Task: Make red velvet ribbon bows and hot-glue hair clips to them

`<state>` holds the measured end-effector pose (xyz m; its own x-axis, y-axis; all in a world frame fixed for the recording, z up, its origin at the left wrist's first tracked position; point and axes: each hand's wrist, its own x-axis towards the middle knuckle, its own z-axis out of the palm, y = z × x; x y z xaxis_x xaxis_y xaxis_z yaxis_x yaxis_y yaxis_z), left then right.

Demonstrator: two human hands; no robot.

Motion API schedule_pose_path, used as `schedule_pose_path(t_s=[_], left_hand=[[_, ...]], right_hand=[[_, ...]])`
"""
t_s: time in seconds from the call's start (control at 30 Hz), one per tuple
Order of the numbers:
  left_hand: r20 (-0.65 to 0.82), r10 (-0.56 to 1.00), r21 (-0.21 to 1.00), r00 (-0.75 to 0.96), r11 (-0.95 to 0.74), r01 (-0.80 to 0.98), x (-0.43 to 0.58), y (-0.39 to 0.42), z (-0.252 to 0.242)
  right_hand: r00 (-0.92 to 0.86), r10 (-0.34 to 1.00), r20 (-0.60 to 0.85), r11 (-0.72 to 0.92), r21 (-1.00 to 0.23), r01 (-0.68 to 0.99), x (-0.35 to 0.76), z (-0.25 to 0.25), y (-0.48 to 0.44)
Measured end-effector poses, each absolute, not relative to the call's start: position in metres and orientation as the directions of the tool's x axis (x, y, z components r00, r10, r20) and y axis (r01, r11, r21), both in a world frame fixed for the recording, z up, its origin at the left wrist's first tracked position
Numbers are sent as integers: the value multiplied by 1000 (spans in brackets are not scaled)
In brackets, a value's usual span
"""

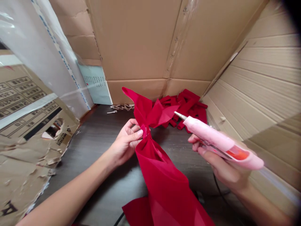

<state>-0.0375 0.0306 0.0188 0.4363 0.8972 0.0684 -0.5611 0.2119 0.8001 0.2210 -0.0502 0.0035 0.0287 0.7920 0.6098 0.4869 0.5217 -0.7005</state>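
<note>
A large red fabric bow [164, 175] is gathered at its middle, with its long tails spreading down toward me and shorter ends pointing up. My left hand [128, 138] pinches the knot, thumb on the front and fingers behind. In my right hand [218, 166] is a pink glue gun [211, 135], its metal nozzle pointing up and left. The nozzle tip is near the bow's upper right end and apart from the knot. Shiny spots show on the band around the knot; I cannot tell whether they are glue.
Folded red fabric strips [188, 106] lie piled at the back of the dark table [94, 138]. Several metal clips [122, 107] sit left of them. Cardboard walls [136, 40] enclose the back and right. A torn cardboard piece [28, 125] stands left, and a black cable [218, 185] runs below my right hand.
</note>
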Motion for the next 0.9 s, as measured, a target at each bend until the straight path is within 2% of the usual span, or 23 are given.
schedule_pose_path(t_s=[0.13,0.23,0.37,0.5,0.57,0.63,0.73,0.8,0.9], left_hand=[[73,899,802,431,204,-561,-38,31,17],[61,897,806,437,214,-552,-37,31,17],[47,919,814,392,192,-548,-38,32,20],[71,979,792,193,62,-608,-49,42,29],[90,990,768,106,-1,-640,-57,48,34],[105,992,759,68,-36,-650,-62,53,37],[114,989,771,90,-31,-637,-64,54,38],[113,986,778,119,-13,-628,-62,53,37],[123,978,790,171,8,-613,-58,50,35]], right_hand=[[96,722,686,505,-616,605,215,5,-45],[104,640,761,447,-479,756,216,8,-36],[-40,646,762,437,-327,838,222,9,-28],[-215,631,745,503,-182,845,226,9,-25],[-243,656,715,467,-131,874,226,7,-23],[-242,751,614,387,-112,915,228,4,-20],[-273,900,339,327,-111,939,232,-5,-16],[-305,939,159,324,-110,940,235,-11,-16],[-275,961,-7,274,-70,959,239,-17,-20]])
